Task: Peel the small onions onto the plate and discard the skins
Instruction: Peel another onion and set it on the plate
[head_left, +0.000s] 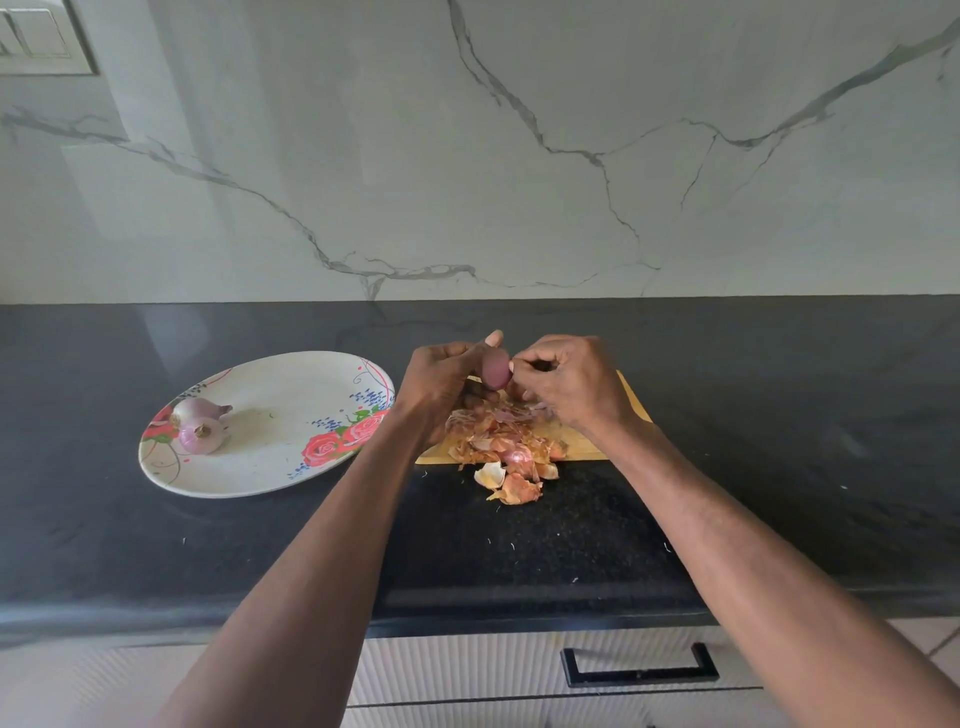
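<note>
Two peeled small onions (200, 423) lie touching each other at the left end of the flowered oval plate (270, 467) on the black counter (779, 467). Right of the plate, the left hand (441, 384) grips a reddish onion (494, 370) above a wooden cutting board (587, 441), while the right hand (566, 379) pinches at its skin. Loose onion skins (506, 452) are heaped on the board and spill over its near edge onto the counter.

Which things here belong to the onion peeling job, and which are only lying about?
Job:
- onion held in left hand, right hand picking at it
- two onions on plate
- skins
- cutting board

Only around:
- drawer handle
- wall switch
</note>
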